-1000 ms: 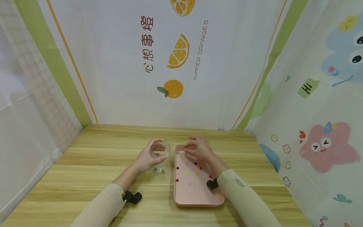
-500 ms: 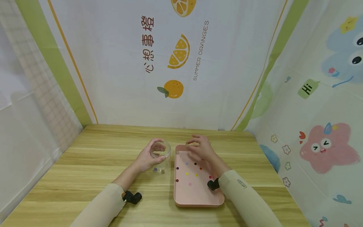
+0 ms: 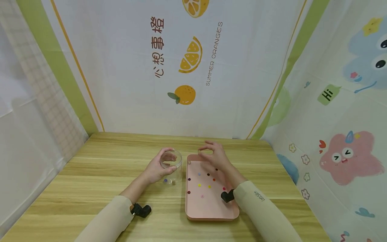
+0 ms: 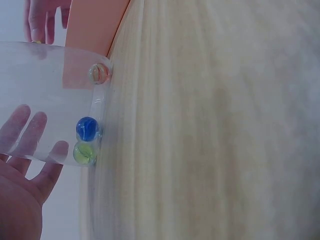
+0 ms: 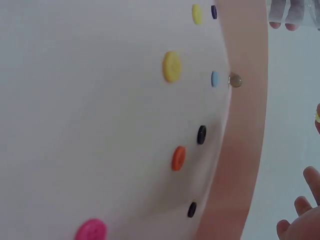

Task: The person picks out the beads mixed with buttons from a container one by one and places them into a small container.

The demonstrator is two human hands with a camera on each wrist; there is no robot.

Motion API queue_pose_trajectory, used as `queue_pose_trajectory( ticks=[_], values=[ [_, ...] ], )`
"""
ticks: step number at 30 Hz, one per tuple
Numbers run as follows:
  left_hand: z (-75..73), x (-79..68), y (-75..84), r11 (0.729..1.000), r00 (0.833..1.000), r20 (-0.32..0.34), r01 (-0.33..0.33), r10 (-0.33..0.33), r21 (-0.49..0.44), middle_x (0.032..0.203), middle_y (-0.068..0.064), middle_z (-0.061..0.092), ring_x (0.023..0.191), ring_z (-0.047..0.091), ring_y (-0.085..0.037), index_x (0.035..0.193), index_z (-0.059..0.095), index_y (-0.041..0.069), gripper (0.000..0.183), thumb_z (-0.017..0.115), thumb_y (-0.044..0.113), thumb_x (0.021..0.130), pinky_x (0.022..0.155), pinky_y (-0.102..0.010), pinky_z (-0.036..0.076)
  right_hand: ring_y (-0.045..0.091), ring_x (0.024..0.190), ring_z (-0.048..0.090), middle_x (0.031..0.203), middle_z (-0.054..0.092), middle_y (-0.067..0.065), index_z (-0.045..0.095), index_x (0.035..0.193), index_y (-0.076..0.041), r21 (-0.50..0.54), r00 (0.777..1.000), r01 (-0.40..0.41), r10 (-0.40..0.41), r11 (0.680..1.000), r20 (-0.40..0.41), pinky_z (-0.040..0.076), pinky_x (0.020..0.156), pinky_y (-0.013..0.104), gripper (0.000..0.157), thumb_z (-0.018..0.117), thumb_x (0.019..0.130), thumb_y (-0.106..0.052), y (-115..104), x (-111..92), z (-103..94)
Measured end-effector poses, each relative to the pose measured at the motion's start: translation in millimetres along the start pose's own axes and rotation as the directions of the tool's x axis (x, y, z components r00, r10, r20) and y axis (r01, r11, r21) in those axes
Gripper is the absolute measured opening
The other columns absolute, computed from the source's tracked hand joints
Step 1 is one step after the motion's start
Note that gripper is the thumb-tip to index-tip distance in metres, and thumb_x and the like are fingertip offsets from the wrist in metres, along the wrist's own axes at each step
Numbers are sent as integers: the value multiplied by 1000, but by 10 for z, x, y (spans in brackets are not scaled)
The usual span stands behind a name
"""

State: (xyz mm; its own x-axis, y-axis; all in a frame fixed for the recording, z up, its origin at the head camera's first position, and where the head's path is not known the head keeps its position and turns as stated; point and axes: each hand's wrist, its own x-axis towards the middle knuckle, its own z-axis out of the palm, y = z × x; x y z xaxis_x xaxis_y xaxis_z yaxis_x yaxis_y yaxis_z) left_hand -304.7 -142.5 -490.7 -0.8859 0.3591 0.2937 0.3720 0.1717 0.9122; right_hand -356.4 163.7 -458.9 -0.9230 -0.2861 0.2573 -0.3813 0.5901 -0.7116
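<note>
My left hand grips a clear jar round its upper part; the jar stands upright on the table. Inside, at the bottom, lie a blue marble, a green marble and a reddish striped marble. Over the far end of the pink tray, my right hand pinches a small yellowish marble between thumb and forefinger, mostly covered by the fingertips. Another clear marble rests in the tray against its wall.
Several buttons lie scattered in the tray, among them a yellow button, an orange button and a pink button. The tray stands right beside the jar on the wooden table. A printed curtain hangs behind.
My right hand has risen slightly and drawn back from the tray's floor, still pinching the marble. My left hand and the jar have stayed in place.
</note>
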Motion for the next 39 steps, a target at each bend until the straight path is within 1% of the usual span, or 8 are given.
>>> queue_pose_trajectory(
  ticks=[7, 11, 14, 21, 28, 31, 36, 39],
  values=[
    [-2, -6, 0, 1000, 1000, 0, 9, -9, -1, 142, -36, 61, 133, 62, -50, 155, 44, 6, 69, 80, 7, 96, 92, -27, 59, 49, 157, 35, 165, 54, 16, 84, 118, -13, -45, 994, 104, -105, 994, -30, 26, 125, 73, 22, 83, 98, -23, -94, -5, 7],
    [-4, -7, 5, 1000, 1000, 1, 6, -6, -3, 142, -37, 60, 133, 62, -50, 156, 44, 6, 69, 80, 8, 96, 93, -26, 59, 47, 158, 32, 165, 54, 16, 84, 117, -13, -60, 990, 133, -135, 989, -30, 23, 126, 74, 22, 83, 98, -24, -178, -9, 20],
    [-4, -6, 10, 1000, 1000, 0, 4, -4, -10, 142, -37, 60, 133, 62, -50, 155, 44, 6, 69, 80, 7, 96, 94, -26, 59, 46, 159, 32, 164, 54, 16, 85, 117, -13, -65, 987, 155, -157, 986, -27, 23, 127, 73, 22, 84, 98, -25, -253, -9, 30],
    [-6, 4, -6, 1000, 1000, 1, 1, -1, 3, 141, -34, 62, 133, 63, -49, 156, 44, 8, 69, 79, 6, 96, 99, -35, 60, 44, 157, 34, 165, 54, 12, 85, 117, -15, -43, 983, 184, -184, 982, -10, 27, 125, 72, 21, 83, 99, -26, -415, 2, 66],
    [-11, 10, -30, 1000, 1000, 6, 0, 0, 4, 141, -31, 64, 133, 63, -50, 156, 43, 7, 70, 79, 6, 96, 103, -43, 60, 44, 158, 34, 164, 55, 14, 85, 117, -14, -11, 978, 209, -209, 978, 1, 27, 125, 73, 20, 82, 99, -23, -586, -8, 111],
    [-14, 8, -21, 1000, 1000, 11, 4, -4, -8, 142, -33, 63, 134, 62, -52, 156, 43, 8, 70, 79, 6, 97, 102, -42, 59, 44, 158, 34, 163, 56, 14, 85, 116, -16, -8, 974, 228, -228, 974, 6, 27, 125, 73, 19, 82, 99, -23, -660, -13, 130],
    [-14, 8, 1, 1000, 1000, 15, 19, -19, -19, 144, -34, 61, 135, 60, -54, 156, 44, 10, 69, 79, 8, 97, 98, -35, 60, 44, 156, 37, 162, 57, 15, 85, 116, -14, 4, 964, 264, -264, 965, 16, 29, 124, 72, 19, 82, 99, -22, -768, -12, 156],
    [-12, 7, 10, 1000, 1000, 20, 18, -18, -12, 144, -34, 61, 135, 60, -52, 156, 43, 10, 68, 79, 10, 98, 98, -37, 61, 44, 155, 38, 162, 57, 17, 84, 117, -12, 4, 959, 282, -282, 959, 27, 30, 123, 73, 20, 81, 100, -22, -809, -10, 178]
  ],
)
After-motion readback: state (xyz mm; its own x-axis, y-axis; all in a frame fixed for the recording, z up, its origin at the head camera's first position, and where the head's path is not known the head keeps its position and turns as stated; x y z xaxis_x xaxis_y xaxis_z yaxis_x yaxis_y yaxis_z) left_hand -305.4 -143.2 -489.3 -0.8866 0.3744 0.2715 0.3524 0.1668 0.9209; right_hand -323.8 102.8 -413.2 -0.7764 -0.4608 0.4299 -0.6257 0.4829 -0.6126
